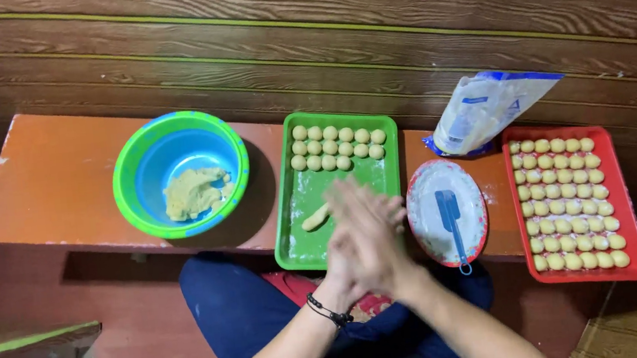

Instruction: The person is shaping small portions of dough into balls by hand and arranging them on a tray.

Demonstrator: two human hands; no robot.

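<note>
My left hand [346,267] and my right hand [377,228] are pressed palm to palm, blurred, above the near right part of a green tray [300,193]. Anything between the palms is hidden. A black bracelet circles my left wrist. At the tray's far end lie two rows of small dough balls [337,147]. A short dough log [316,218] lies on the tray just left of my hands. Further left, a blue bowl with a green rim [126,183] holds a lump of yellow dough [192,192].
Everything stands on a low orange bench [59,183] against a wooden wall. Right of my hands a patterned plate [426,215] carries a blue spatula [450,216]. A red tray [634,201] full of dough balls [566,204] and a plastic bag [485,110] are at the right.
</note>
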